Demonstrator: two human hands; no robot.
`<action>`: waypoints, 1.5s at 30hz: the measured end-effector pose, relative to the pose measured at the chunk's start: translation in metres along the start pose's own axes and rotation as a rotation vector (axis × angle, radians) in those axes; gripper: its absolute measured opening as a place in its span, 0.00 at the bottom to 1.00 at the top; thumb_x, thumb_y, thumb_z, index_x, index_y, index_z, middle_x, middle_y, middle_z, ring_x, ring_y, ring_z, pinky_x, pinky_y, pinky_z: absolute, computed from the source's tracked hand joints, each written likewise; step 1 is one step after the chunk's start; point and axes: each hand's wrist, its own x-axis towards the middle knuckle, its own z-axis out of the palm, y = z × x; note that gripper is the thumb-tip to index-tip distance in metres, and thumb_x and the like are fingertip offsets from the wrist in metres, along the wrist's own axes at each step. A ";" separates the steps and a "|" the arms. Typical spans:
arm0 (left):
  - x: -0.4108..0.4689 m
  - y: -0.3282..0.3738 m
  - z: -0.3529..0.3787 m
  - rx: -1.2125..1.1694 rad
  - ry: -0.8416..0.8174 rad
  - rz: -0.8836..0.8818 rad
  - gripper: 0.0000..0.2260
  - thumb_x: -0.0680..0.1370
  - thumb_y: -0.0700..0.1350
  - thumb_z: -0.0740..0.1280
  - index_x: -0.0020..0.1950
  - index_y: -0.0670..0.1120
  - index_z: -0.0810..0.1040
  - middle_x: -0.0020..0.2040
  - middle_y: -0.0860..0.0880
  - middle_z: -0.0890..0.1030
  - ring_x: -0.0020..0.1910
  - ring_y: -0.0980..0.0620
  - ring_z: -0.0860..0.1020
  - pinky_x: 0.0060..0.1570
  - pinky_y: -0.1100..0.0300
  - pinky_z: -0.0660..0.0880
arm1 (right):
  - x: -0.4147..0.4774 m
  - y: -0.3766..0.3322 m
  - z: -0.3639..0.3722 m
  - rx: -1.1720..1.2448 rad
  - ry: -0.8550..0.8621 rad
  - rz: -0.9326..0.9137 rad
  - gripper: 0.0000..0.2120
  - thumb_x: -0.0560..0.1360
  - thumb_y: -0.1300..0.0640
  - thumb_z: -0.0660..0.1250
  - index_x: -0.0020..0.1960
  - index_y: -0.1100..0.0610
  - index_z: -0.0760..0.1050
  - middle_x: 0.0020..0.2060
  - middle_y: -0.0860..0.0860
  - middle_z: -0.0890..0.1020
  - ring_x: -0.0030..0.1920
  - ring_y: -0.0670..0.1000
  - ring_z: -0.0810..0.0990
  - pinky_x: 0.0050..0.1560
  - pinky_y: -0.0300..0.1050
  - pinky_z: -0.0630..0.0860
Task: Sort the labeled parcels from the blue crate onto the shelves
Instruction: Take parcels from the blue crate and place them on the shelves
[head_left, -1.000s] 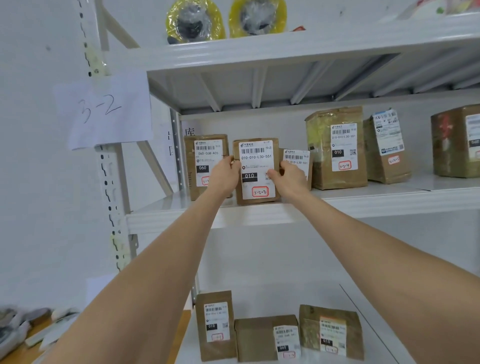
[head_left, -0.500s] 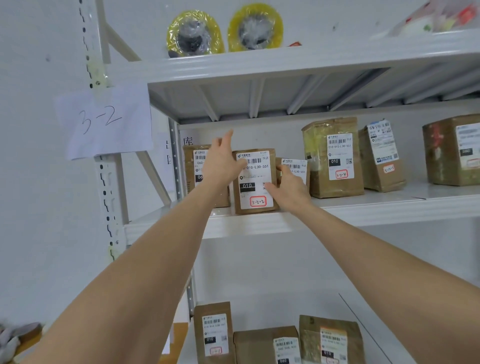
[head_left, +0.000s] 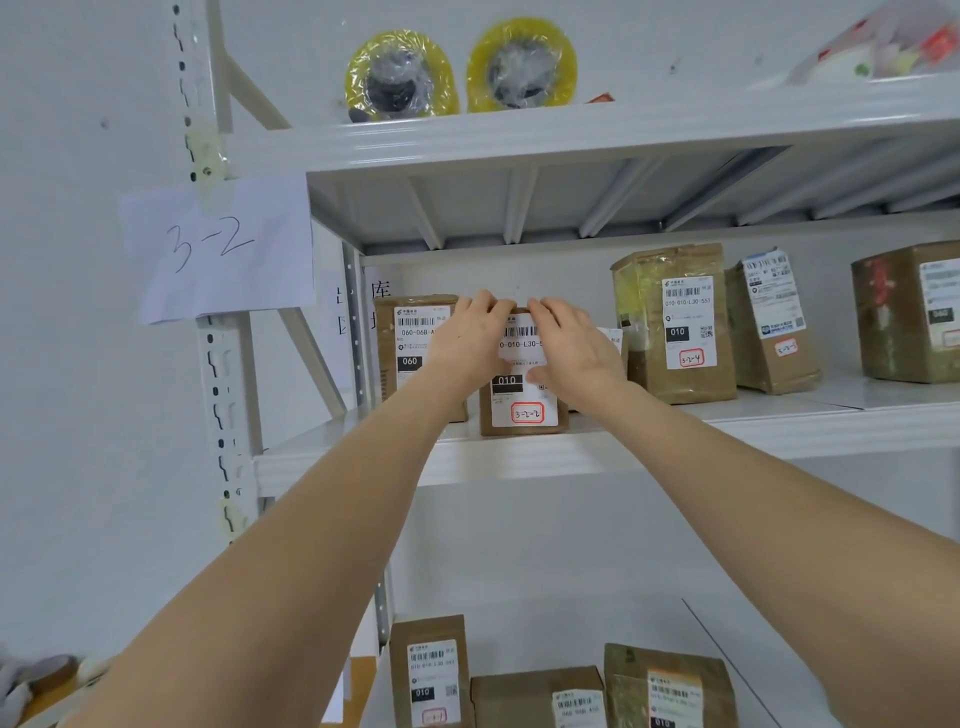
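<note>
Both hands have moved from the sides of the parcel (head_left: 522, 395) to its top edge. 1 s ago they gripped it left and right; 0.5 s ago the left hand (head_left: 470, 340) was lifted off with fingers spread; now both lie over the upper front, fingers curled on the top rim. The right hand (head_left: 574, 353) covers part of the label.

Hand state: both are loosely curled, pressing or steadying the parcel rather than carrying it. I can't tell whether the fingers hook behind the top.

The parcel stands upright on the middle shelf (head_left: 675, 441), base down near the front lip, with the red-boxed 3-2-2 mark visible. It sits between the 060 box (head_left: 410, 353) on the left and another labelled box, mostly hidden behind the right hand. The 3-2 tag (head_left: 215, 247) on the post matches its code, so the slot looks right.

Read: placement is basically done and this is the final nudge to square it in the row. Next is likely release and back to the crate, which is not in view.

The camera has tilted up a bit, nothing else has shifted.
</note>
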 end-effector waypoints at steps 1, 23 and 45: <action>0.000 -0.001 0.001 0.000 -0.004 -0.008 0.34 0.71 0.46 0.73 0.74 0.48 0.62 0.66 0.46 0.67 0.65 0.46 0.66 0.61 0.52 0.70 | 0.002 -0.001 0.000 0.010 -0.011 -0.002 0.42 0.70 0.54 0.74 0.76 0.56 0.54 0.72 0.52 0.62 0.71 0.54 0.61 0.65 0.50 0.68; 0.022 -0.013 0.039 0.092 0.023 -0.083 0.24 0.75 0.41 0.69 0.69 0.44 0.65 0.66 0.46 0.71 0.66 0.46 0.69 0.55 0.54 0.72 | 0.039 0.001 0.041 -0.053 -0.040 0.057 0.36 0.72 0.66 0.70 0.75 0.56 0.56 0.70 0.53 0.65 0.67 0.55 0.68 0.59 0.51 0.72; 0.034 -0.021 0.070 0.048 0.006 -0.105 0.32 0.74 0.34 0.68 0.74 0.44 0.59 0.67 0.42 0.63 0.62 0.44 0.72 0.53 0.52 0.76 | 0.058 0.010 0.074 -0.054 -0.056 0.114 0.33 0.74 0.65 0.69 0.74 0.58 0.57 0.67 0.56 0.62 0.64 0.60 0.67 0.56 0.52 0.74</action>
